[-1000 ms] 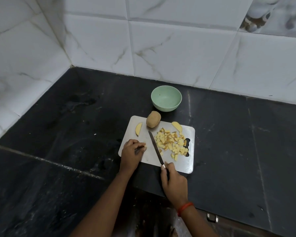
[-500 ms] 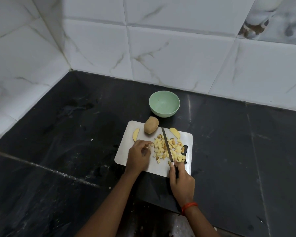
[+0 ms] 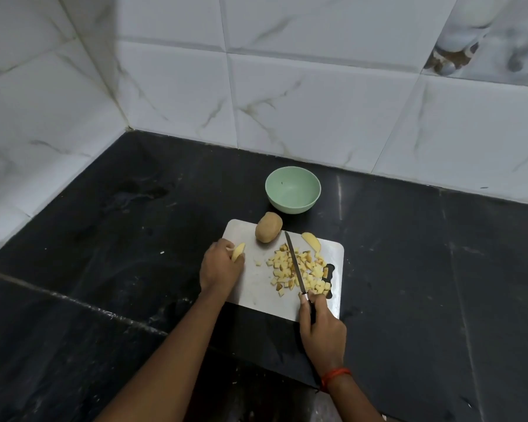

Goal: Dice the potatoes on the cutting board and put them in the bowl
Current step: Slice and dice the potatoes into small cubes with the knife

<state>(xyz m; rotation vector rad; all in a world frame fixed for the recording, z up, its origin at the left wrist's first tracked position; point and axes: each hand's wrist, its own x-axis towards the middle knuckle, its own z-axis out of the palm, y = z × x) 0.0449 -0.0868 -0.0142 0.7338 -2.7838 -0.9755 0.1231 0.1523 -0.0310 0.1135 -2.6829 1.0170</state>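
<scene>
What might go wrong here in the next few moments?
The dice lie heaped by the board's hole and right edge; a knife sweep may push some onto the counter.
The whole potato sits at the far edge and may roll off.
The left hand holds a thin slice; cutting it would bring fingers near the blade.

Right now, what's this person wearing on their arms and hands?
No sleeves or gloves are in view: the left hand and right hand are bare, with no ring or watch showing. The right wrist carries a thin orange-red band.
</scene>
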